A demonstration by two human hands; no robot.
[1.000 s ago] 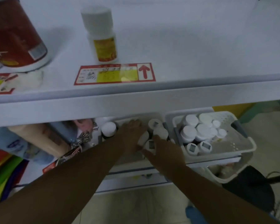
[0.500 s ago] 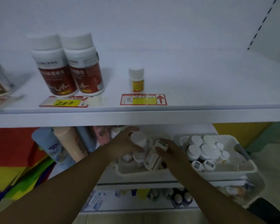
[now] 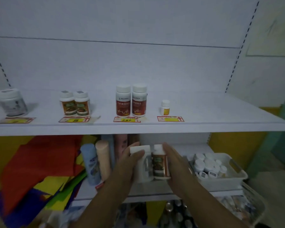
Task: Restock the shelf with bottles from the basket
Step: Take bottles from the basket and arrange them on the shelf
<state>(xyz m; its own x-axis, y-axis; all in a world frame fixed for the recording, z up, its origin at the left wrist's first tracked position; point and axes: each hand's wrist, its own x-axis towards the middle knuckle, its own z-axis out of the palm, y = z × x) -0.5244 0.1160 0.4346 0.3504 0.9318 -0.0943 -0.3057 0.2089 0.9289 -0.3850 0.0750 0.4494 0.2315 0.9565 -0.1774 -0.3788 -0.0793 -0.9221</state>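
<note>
Left grip (image 3: pixel 128 163) clamped round a grey-label bottle (image 3: pixel 143 167). Right grip (image 3: pixel 176 163) clamped on a brown-label bottle (image 3: pixel 160 165). Both bottles are upright and touching, held above the lower shelf (image 3: pixel 155 194). White basket (image 3: pixel 234 163) of capped bottles sits just right. Upper shelf (image 3: pixel 220 112), farther back, carries four priced bottle groups.

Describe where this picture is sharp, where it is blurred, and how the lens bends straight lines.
Head view: dim bluish light; the red-labelled bottles are sharpest; the grey jar, the held white bottle and brown-labelled bottle are motion-smeared; the bottom edge is blurred; the slotted upright leans, wide-angle distortion.
</note>
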